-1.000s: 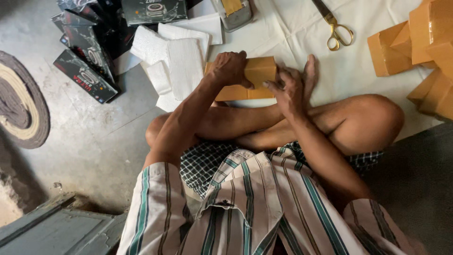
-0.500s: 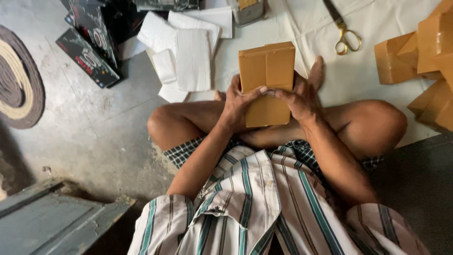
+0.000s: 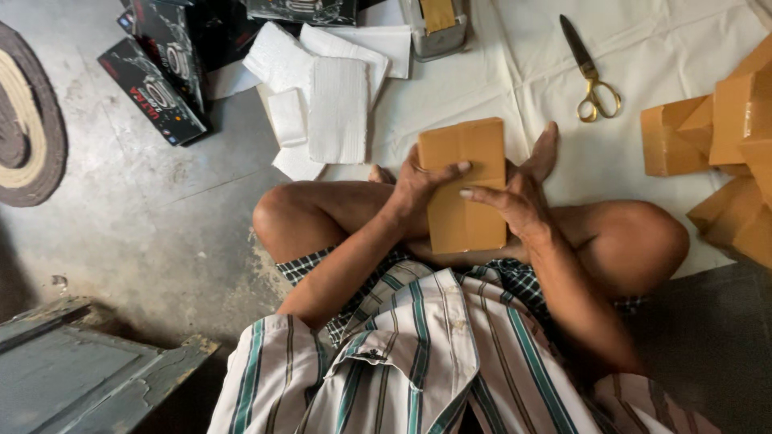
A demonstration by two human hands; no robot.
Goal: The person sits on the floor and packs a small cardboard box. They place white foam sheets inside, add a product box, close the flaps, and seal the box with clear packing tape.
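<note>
I sit cross-legged on the floor with a brown paper-wrapped box point(image 3: 465, 181) standing on my lap. My left hand point(image 3: 422, 183) grips its left edge, fingers laid across the front face. My right hand point(image 3: 515, 201) holds the right edge, thumb and fingers pressing on the wrapping. Both hands meet near the middle of the package. My bare foot shows just behind the box.
Gold-handled scissors point(image 3: 591, 76) lie on the white cloth point(image 3: 515, 72) ahead. Several brown wrapped boxes point(image 3: 716, 137) are stacked at right. White foam pieces point(image 3: 330, 96) and black printed cartons point(image 3: 165, 68) lie ahead left. A round rug point(image 3: 28, 120) lies far left, a grey board point(image 3: 72, 378) near left.
The box was lying flat on the cloth a second ago; both hands lifted it toward me and now hold it upright on my lap.
</note>
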